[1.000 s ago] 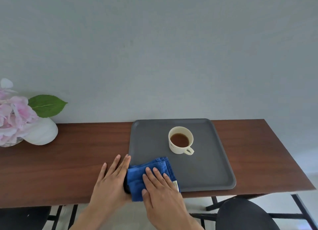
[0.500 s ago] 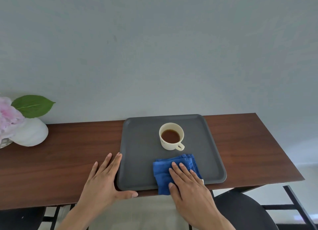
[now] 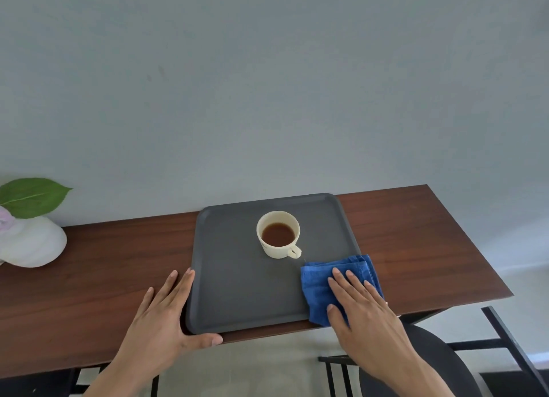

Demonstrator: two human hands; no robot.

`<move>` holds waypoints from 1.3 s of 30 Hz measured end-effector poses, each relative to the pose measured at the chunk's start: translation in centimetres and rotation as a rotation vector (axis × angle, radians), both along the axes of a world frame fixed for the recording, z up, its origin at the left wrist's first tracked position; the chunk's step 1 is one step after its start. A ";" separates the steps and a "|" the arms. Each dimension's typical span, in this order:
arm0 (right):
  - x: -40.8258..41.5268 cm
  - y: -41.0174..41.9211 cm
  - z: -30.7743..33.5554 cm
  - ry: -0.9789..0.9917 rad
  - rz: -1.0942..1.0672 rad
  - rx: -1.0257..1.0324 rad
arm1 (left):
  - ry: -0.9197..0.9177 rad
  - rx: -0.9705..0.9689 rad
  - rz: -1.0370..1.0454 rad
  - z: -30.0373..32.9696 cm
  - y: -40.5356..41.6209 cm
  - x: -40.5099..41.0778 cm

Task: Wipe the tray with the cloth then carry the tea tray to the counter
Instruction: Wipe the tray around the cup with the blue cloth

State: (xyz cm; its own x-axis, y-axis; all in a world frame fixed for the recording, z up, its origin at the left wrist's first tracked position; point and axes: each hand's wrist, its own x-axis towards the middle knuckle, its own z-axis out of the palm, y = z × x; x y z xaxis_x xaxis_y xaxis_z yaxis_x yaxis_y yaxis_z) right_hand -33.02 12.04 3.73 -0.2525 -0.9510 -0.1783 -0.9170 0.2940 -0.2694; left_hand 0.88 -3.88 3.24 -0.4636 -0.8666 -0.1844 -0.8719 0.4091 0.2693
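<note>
A dark grey tray [image 3: 237,278] lies on the brown wooden table [image 3: 104,263], its front edge at the table's front edge. A cream cup of tea [image 3: 277,233] stands on the tray, behind its middle. A folded blue cloth [image 3: 318,286] covers the tray's front right corner and overhangs its right rim. My right hand [image 3: 362,313] presses flat on the cloth, fingers spread. My left hand [image 3: 162,316] rests flat on the table against the tray's front left corner, fingers along the left rim and thumb along the front rim.
A white vase [image 3: 32,242] with a green leaf [image 3: 32,196] and pink flowers stands at the table's far left. A dark round chair seat [image 3: 430,358] sits below the table's front right. A plain grey wall rises right behind the table.
My right hand has slid the cloth from the tray's front left corner across the front to the front right corner. My left hand has shifted to brace the front left corner.
</note>
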 end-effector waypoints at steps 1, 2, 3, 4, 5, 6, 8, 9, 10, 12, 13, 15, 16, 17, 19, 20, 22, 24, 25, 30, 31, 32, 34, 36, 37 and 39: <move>-0.1 -0.1 -0.1 0.002 -0.001 0.002 | -0.005 0.003 0.000 0.0 0.0 0.0; -0.1 -0.3 -0.3 0.004 -0.007 -0.003 | -0.005 0.006 0.000 0.1 0.0 0.0; -0.2 -0.5 -0.5 0.009 -0.014 -0.008 | -0.007 0.008 0.000 0.1 0.0 0.0; -0.3 -0.7 -0.8 0.018 -0.017 -0.016 | -0.013 0.009 -0.002 0.1 0.0 0.0; -0.4 -1.0 -1.0 0.030 -0.015 -0.024 | -0.019 0.008 -0.004 0.1 0.0 0.0; -0.6 -1.4 -1.2 0.045 -0.008 -0.033 | -0.020 0.009 -0.006 0.1 0.0 0.0; -1.0 -2.3 -1.4 0.069 0.016 -0.050 | -0.016 0.011 -0.007 0.0 -0.1 -0.1; -1.2 -2.9 -1.5 0.079 0.028 -0.054 | -0.018 0.012 -0.008 0.0 -0.1 -0.1; -1.5 -3.6 -1.6 0.089 0.040 -0.057 | -0.020 0.014 -0.009 0.0 -0.1 -0.1; -2.1 -4.9 -1.8 0.108 0.062 -0.059 | -0.019 0.017 -0.005 0.1 -0.1 -0.1; -2.4 -5.7 -1.9 0.119 0.072 -0.058 | -0.016 0.023 -0.003 0.1 -0.1 -0.2; -3.0 -7.2 -2.0 0.138 0.088 -0.052 | -0.016 0.033 -0.002 0.2 -0.1 -0.2; -3.2 -8.0 -2.1 0.142 0.093 -0.051 | -0.021 0.036 -0.002 0.3 -0.1 -0.2; -3.5 -8.8 -2.1 0.143 0.099 -0.051 | -0.027 0.039 -0.003 0.2 -0.2 -0.2; -4.1 -10.4 -2.1 0.142 0.108 -0.051 | -0.034 0.036 -0.005 0.1 -0.2 -0.2; -4.4 -11.1 -2.1 0.140 0.114 -0.046 | -0.033 0.037 -0.004 0.0 -0.2 -0.1; -4.9 -12.6 -2.1 0.137 0.119 -0.028 | -0.035 0.037 -0.002 0.0 -0.3 -0.1; -5.5 -14.1 -1.9 0.136 0.122 -0.011 | -0.029 0.034 0.001 0.0 -0.2 -0.2; -5.7 -14.8 -1.8 0.137 0.126 -0.005 | -0.025 0.032 0.003 0.0 -0.2 -0.2; -6.2 -16.6 -1.4 0.130 0.142 0.024 | -0.051 0.014 0.008 0.4 -0.1 -0.3; -6.2 -16.5 -1.4 0.132 0.144 0.023 | -0.050 0.013 0.012 0.5 -0.1 -0.4; -6.2 -16.3 -1.4 0.134 0.146 0.020 | -0.048 0.013 0.017 0.6 0.0 -0.4; -6.1 -16.0 -1.3 0.127 0.151 0.024 | -0.057 0.013 0.021 0.9 0.1 -0.6; -6.0 -15.5 -1.2 0.119 0.159 0.030 | -0.075 0.013 0.024 1.0 0.2 -0.6; -6.0 -15.2 -1.2 0.119 0.165 0.030 | -0.082 0.012 0.026 1.0 0.3 -0.7; -5.9 -14.1 -1.3 0.118 0.182 0.029 | -0.089 0.008 0.028 1.0 0.3 -0.7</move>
